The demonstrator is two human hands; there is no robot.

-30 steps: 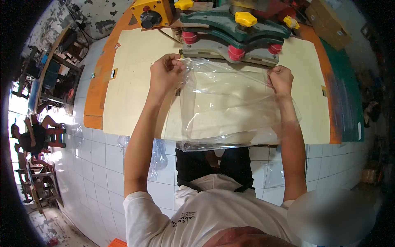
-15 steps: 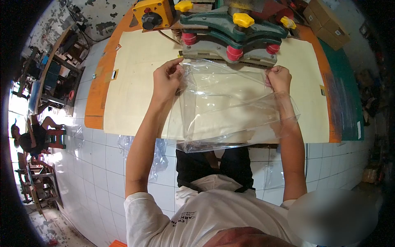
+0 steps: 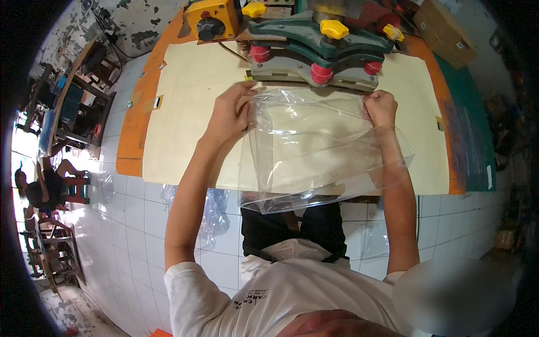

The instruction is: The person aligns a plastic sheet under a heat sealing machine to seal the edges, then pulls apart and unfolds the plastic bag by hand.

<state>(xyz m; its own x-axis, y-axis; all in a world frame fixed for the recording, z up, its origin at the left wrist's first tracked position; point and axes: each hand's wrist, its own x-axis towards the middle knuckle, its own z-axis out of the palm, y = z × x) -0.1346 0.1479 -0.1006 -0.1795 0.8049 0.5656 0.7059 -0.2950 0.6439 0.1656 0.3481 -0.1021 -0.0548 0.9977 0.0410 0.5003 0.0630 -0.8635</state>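
Between my two hands a clear plastic bag [image 3: 314, 146] is stretched, its near part hanging over the table's front edge. My left hand [image 3: 231, 109] pinches its far left corner, thumb and fingers closed. At the far right corner my right hand [image 3: 382, 109] is closed in a fist around the plastic, and a loose flap lies across that forearm. Just beyond the bag's far edge stands a press-like machine [image 3: 314, 73] with a grey bar, red knobs and yellow star knobs. Whether the plastic touches the bar I cannot tell.
Cream sheeting [image 3: 185, 123] covers the orange table [image 3: 129, 151]. A yellow control box [image 3: 210, 21] sits at the back left, a cardboard box [image 3: 446, 32] at the back right. Crumpled plastic [image 3: 213, 219] lies low on the left. Another person [image 3: 42, 182] sits far left.
The bag's far edge has come slightly towards me, away from the machine's bar, and its near left corner has dropped a little. My left hand has shifted slightly. My right hand stays put.
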